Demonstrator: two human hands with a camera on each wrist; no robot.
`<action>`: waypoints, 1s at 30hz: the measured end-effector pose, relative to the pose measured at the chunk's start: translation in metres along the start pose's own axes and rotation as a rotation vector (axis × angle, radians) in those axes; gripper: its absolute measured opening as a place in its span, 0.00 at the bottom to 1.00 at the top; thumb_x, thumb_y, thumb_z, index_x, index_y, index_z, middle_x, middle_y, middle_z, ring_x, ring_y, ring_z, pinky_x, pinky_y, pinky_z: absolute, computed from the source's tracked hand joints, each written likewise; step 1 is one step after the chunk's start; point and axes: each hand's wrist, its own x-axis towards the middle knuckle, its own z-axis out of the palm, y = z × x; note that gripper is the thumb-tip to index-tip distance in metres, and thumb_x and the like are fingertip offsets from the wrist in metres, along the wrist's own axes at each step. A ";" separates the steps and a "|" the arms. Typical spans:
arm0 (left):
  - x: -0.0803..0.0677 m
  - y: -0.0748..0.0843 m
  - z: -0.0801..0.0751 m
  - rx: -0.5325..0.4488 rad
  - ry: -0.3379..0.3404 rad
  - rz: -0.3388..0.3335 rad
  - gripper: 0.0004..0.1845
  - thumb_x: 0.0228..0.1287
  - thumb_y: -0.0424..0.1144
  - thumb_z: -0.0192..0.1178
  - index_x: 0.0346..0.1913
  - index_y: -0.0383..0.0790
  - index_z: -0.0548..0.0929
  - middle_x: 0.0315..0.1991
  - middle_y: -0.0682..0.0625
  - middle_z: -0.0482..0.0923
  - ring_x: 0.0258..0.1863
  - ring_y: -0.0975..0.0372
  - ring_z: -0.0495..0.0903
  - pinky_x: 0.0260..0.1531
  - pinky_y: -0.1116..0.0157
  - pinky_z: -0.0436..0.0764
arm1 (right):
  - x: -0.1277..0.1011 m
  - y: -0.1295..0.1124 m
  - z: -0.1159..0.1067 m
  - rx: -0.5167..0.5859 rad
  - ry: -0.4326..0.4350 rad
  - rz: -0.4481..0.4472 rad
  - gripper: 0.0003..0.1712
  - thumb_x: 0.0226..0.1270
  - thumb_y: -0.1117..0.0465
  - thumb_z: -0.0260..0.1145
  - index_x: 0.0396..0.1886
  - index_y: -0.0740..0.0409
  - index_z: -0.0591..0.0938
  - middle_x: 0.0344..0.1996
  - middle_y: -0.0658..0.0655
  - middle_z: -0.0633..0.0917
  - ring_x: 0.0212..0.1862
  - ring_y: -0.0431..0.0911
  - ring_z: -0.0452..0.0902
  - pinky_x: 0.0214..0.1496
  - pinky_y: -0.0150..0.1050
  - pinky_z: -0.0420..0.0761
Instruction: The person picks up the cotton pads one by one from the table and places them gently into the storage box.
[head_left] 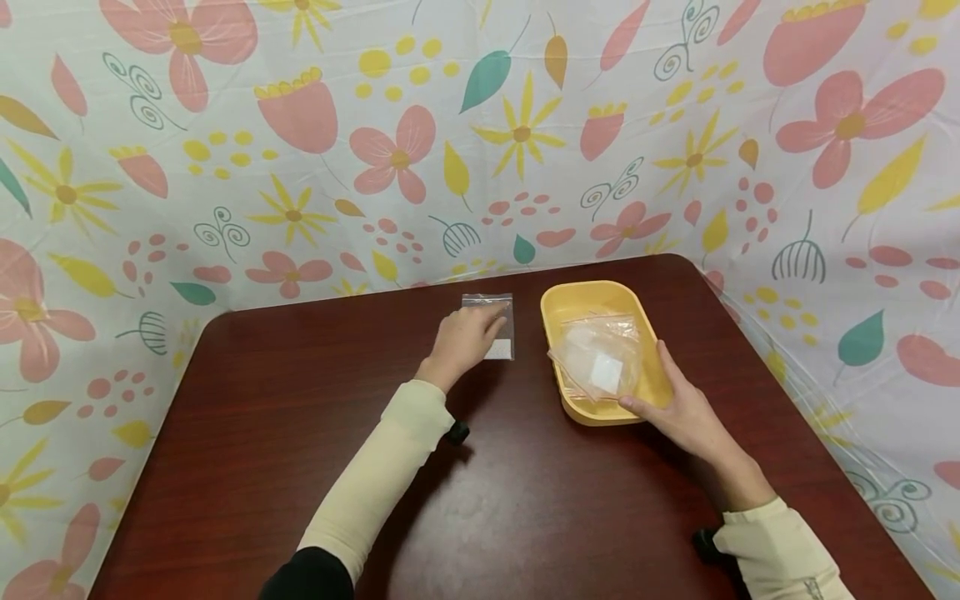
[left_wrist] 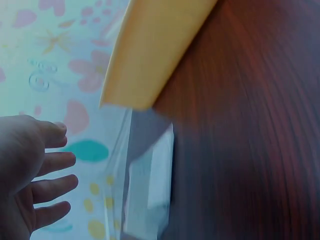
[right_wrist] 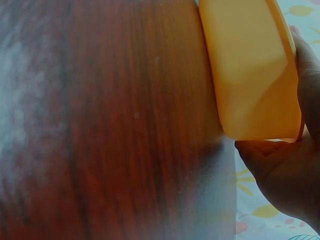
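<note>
A small clear zip bag with a white part (head_left: 497,348) lies flat near the table's far edge. Just over it is my left hand (head_left: 463,340). In the left wrist view, that hand's fingers (left_wrist: 55,189) are loosely bent with nothing between them, apart from the bag (left_wrist: 147,195). To the right stands a yellow plastic tray (head_left: 588,288) with several clear bags (head_left: 596,358) heaped in it, one showing a white patch. My right hand (head_left: 690,417) holds the tray's near right corner, thumb at the front and fingers along the side, as the right wrist view also shows.
The dark red-brown wooden table (head_left: 300,417) has rounded far corners. Behind it and along both sides hangs a white curtain (head_left: 450,100) printed with flowers and leaves. The tray stands close to the table's right edge.
</note>
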 end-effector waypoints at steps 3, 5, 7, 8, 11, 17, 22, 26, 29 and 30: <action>-0.006 -0.013 -0.004 -0.028 -0.006 -0.048 0.20 0.78 0.46 0.55 0.67 0.46 0.79 0.51 0.47 0.86 0.20 0.61 0.81 0.17 0.63 0.74 | 0.000 0.001 0.000 0.002 0.000 -0.001 0.67 0.63 0.40 0.72 0.82 0.50 0.34 0.80 0.66 0.45 0.73 0.72 0.52 0.67 0.71 0.60; -0.009 -0.021 -0.006 -0.041 -0.007 -0.075 0.21 0.77 0.47 0.55 0.68 0.47 0.78 0.55 0.46 0.84 0.20 0.62 0.80 0.18 0.64 0.74 | -0.001 0.001 0.000 0.000 0.002 0.000 0.67 0.63 0.40 0.72 0.82 0.49 0.34 0.80 0.66 0.45 0.73 0.72 0.52 0.67 0.71 0.60; -0.012 -0.028 -0.007 -0.053 -0.009 -0.101 0.22 0.77 0.48 0.55 0.68 0.47 0.78 0.60 0.44 0.81 0.20 0.62 0.81 0.20 0.63 0.75 | -0.001 0.002 0.000 -0.002 0.003 0.001 0.67 0.63 0.40 0.72 0.82 0.49 0.34 0.79 0.66 0.45 0.73 0.72 0.52 0.67 0.71 0.60; -0.013 -0.031 -0.007 -0.061 -0.012 -0.113 0.23 0.77 0.49 0.55 0.69 0.47 0.77 0.62 0.43 0.79 0.19 0.62 0.80 0.20 0.63 0.75 | -0.001 0.002 0.000 -0.003 0.003 0.002 0.67 0.63 0.40 0.72 0.82 0.49 0.34 0.79 0.66 0.45 0.73 0.72 0.52 0.67 0.71 0.60; -0.017 -0.036 -0.008 -0.076 -0.030 -0.144 0.24 0.78 0.52 0.53 0.70 0.49 0.76 0.63 0.42 0.78 0.13 0.62 0.75 0.17 0.63 0.72 | -0.001 0.003 0.000 -0.007 0.003 0.005 0.67 0.63 0.40 0.72 0.82 0.49 0.34 0.79 0.67 0.46 0.73 0.72 0.52 0.67 0.71 0.60; -0.017 -0.039 -0.004 -0.092 -0.041 -0.162 0.25 0.77 0.52 0.54 0.71 0.49 0.75 0.64 0.43 0.77 0.27 0.56 0.84 0.26 0.58 0.81 | -0.001 0.002 0.001 -0.010 0.005 0.008 0.67 0.63 0.40 0.72 0.82 0.50 0.34 0.79 0.68 0.46 0.73 0.73 0.53 0.66 0.71 0.60; -0.010 -0.039 0.003 -0.100 -0.047 -0.166 0.25 0.76 0.50 0.56 0.70 0.45 0.76 0.64 0.44 0.77 0.50 0.51 0.84 0.44 0.49 0.84 | -0.001 0.001 0.001 -0.013 0.011 0.004 0.67 0.63 0.40 0.73 0.82 0.50 0.34 0.79 0.68 0.47 0.73 0.73 0.53 0.66 0.71 0.60; -0.005 -0.039 0.009 -0.109 -0.064 -0.173 0.24 0.76 0.49 0.57 0.70 0.45 0.76 0.63 0.45 0.79 0.44 0.51 0.86 0.38 0.50 0.84 | -0.001 0.000 0.001 -0.014 0.007 0.008 0.67 0.63 0.40 0.72 0.82 0.50 0.34 0.79 0.68 0.47 0.73 0.73 0.53 0.66 0.71 0.60; -0.003 -0.039 0.013 -0.121 -0.081 -0.174 0.24 0.77 0.49 0.56 0.70 0.46 0.75 0.60 0.45 0.81 0.33 0.54 0.86 0.29 0.54 0.81 | -0.001 -0.001 0.001 -0.019 0.004 0.013 0.67 0.63 0.39 0.72 0.82 0.50 0.34 0.79 0.68 0.47 0.72 0.73 0.53 0.66 0.71 0.60; -0.002 -0.039 0.015 -0.127 -0.088 -0.174 0.25 0.77 0.49 0.56 0.71 0.46 0.75 0.60 0.45 0.81 0.30 0.54 0.85 0.27 0.55 0.80 | 0.000 -0.001 0.001 -0.020 0.004 0.014 0.67 0.63 0.39 0.72 0.82 0.50 0.34 0.79 0.68 0.47 0.72 0.73 0.53 0.66 0.71 0.60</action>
